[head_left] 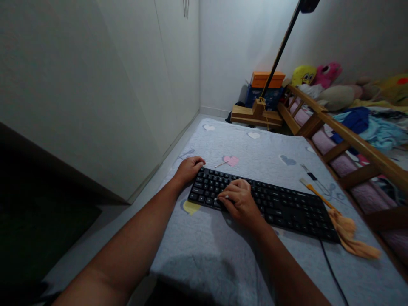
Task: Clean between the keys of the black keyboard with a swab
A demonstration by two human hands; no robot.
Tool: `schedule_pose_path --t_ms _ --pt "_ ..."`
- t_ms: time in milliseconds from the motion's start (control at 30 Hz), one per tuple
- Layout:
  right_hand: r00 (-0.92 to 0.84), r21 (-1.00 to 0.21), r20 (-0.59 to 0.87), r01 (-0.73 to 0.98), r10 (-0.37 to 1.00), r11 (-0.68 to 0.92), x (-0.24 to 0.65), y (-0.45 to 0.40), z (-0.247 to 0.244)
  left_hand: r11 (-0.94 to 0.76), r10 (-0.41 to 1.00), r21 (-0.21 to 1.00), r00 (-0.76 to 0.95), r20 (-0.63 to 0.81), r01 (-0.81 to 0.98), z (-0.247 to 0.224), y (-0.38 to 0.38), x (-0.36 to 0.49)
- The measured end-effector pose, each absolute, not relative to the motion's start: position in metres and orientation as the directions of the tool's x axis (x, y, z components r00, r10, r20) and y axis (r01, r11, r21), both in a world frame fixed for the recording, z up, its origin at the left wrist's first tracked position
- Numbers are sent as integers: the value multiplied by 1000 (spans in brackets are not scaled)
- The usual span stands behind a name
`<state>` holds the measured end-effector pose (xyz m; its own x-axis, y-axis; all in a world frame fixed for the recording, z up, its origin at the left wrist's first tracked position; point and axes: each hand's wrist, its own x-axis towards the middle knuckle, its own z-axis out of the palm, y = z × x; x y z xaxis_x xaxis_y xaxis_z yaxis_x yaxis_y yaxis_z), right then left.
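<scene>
1. The fingers [232, 196] of the right hand [239, 204] are pinched together around what looks to me like a cotton swab [226, 196], low over the keys; the knuckles are bent and the wrist comes in from the lower right.
2. I see the left hand [190, 168] curled at the far left corner of the keyboard [296, 214], touching it, its arm stretched out from the lower left. I cannot tell whether those fingers grip the corner or just rest there.
3. The keyboard is black with pale lettering, lying flat and slightly slanted on a pale blue cloth [191, 242] printed with hearts. Its cord [333, 272] runs from the near edge toward me.
4. Beyond the keyboard I have a second swab [221, 164] lying near a pink heart. By the right end lie a brush [318, 194], a slim tool [311, 175] and a crumpled orange rag [346, 231].
5. Past the far edge of the cloth, an orange box [267, 79] sits on a blue box [253, 94]; I cannot see inside either. The railed bed [360, 132] on the right holds plush toys [329, 73] and rumpled fabric [379, 129].
</scene>
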<state>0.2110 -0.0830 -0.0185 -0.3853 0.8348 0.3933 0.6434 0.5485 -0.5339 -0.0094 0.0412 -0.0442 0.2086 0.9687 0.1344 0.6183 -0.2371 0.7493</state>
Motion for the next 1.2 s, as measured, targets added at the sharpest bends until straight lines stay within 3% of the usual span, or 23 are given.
schedule_pose_path --t_ms 1200 --pt "-282 -515 406 716 869 472 218 -77 -16 -220 972 765 200 122 605 -44 41 -9"
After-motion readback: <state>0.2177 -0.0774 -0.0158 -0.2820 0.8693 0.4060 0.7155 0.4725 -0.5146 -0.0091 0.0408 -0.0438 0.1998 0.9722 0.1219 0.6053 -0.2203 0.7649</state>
